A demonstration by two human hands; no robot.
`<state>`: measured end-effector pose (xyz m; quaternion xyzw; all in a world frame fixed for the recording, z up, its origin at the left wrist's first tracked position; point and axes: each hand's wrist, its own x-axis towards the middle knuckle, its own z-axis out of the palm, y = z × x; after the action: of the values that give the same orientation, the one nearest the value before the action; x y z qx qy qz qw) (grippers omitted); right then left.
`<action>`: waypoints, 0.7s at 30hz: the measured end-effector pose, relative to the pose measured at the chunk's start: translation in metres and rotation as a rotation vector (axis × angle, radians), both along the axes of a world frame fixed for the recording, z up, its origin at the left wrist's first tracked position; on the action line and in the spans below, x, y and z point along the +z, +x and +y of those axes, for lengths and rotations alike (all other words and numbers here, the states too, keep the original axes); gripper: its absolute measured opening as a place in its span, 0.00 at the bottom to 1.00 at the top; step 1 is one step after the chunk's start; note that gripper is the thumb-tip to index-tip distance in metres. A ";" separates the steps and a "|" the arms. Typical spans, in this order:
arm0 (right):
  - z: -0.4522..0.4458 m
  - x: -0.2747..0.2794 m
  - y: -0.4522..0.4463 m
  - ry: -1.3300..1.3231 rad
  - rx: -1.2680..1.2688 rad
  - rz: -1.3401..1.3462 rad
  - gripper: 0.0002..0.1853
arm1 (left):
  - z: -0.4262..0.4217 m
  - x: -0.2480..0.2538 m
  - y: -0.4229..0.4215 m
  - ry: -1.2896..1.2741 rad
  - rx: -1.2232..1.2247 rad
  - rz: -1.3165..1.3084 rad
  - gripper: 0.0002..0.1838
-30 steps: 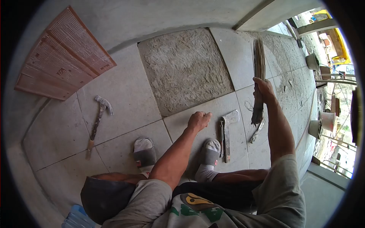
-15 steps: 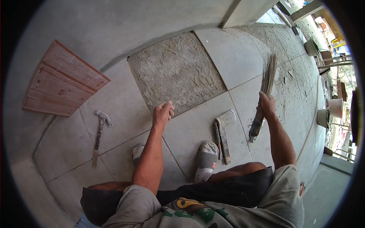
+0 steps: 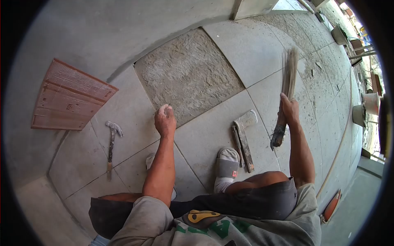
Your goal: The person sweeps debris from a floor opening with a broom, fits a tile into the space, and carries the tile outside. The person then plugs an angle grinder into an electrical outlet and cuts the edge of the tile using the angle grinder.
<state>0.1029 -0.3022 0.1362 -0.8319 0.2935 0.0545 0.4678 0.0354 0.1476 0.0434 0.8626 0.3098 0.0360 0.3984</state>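
My right hand (image 3: pixel 290 110) grips a stick broom (image 3: pixel 289 74) by its bound end, with the thin bristles pointing up and away over the floor tiles. Closed, with the fingers curled, my left hand (image 3: pixel 165 119) hovers at the near left edge of a rough mortar patch (image 3: pixel 191 69). Whatever may be inside those fingers is hidden. Between my feet and the broom lies a wooden-handled tool (image 3: pixel 245 141) with a flat, dusty head, and a thinner dark piece beside it. A claw hammer (image 3: pixel 111 143) rests on the tiles to the left.
A reddish-brown tile (image 3: pixel 74 96), its ribbed back showing, leans against the grey wall (image 3: pixel 102 33). Debris (image 3: pixel 328 78) is scattered over the tiles at the right. Buckets (image 3: pixel 359 115) stand along the far right. An orange-bladed tool (image 3: pixel 330 207) lies at lower right.
My left hand has shifted a little left and turned so its back faces up. The broom stays in my right hand, its bristles now blurred. The view has shifted slightly.
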 end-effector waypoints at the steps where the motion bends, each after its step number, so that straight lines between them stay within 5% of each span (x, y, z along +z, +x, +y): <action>1: 0.010 0.020 -0.001 -0.092 -0.010 -0.022 0.23 | 0.000 -0.014 -0.002 0.126 -0.133 -0.004 0.24; 4: 0.069 0.031 -0.018 -0.138 0.288 -0.074 0.23 | -0.028 -0.036 -0.021 0.456 -0.361 0.134 0.31; 6: 0.121 0.029 -0.021 -0.125 0.604 0.038 0.26 | -0.067 -0.022 -0.033 0.394 -0.416 0.152 0.31; 8: 0.168 0.023 -0.018 -0.171 0.958 0.120 0.28 | -0.094 0.001 -0.032 -0.113 -0.628 0.084 0.29; 10: 0.194 0.000 -0.007 -0.201 1.114 0.104 0.29 | -0.127 0.057 -0.023 -0.143 -0.944 0.458 0.27; 12: 0.211 -0.027 0.007 -0.363 1.353 0.023 0.28 | -0.145 0.068 -0.039 -0.093 -1.103 0.186 0.24; 15: 0.171 -0.041 0.059 -0.486 1.022 0.092 0.26 | -0.137 0.042 -0.060 -0.186 -1.206 0.149 0.21; 17: 0.108 -0.048 0.095 -0.204 0.487 0.176 0.30 | -0.121 0.051 -0.065 -0.154 -1.103 0.117 0.20; 18: 0.085 -0.050 0.095 -0.355 0.363 0.010 0.31 | -0.111 0.047 -0.062 -0.160 -0.951 0.091 0.20; 21: 0.092 -0.010 0.052 -0.203 0.409 -0.076 0.29 | -0.080 0.022 -0.053 -0.089 -0.594 -0.011 0.19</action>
<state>0.1552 -0.2098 0.1262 -0.9183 0.1051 0.0869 0.3717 -0.0177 0.0679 0.0657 0.8970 0.0431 -0.0907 0.4305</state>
